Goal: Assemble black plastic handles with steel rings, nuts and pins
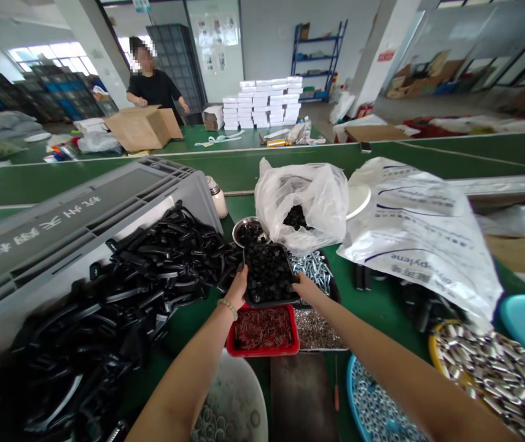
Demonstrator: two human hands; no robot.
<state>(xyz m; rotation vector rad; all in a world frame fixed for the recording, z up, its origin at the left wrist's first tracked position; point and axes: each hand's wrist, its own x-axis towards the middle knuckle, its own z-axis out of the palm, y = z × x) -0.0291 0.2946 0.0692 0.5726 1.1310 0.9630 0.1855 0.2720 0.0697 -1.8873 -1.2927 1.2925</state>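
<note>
My left hand (238, 287) and my right hand (306, 288) grip opposite sides of a dark plastic tray (269, 302) heaped with small black parts. The tray hangs just above a red tray (262, 329) of copper-coloured pieces and partly hides a tray of silver screws (312, 270). Behind my left hand stands a steel bowl (248, 232) of black parts. Beyond the held tray, a white plastic bag (301, 202) gapes open with more black parts inside. A large heap of black plastic handles (161, 258) lies to the left of my left hand.
A grey plastic crate (82, 227) lies tilted at left on the green workbench (244, 169). At lower right are a blue bowl of silver nuts (373, 405) and a yellow-rimmed tray of metal parts (487, 374). A co-worker (154, 89) handles a cardboard carton (142, 127) beyond.
</note>
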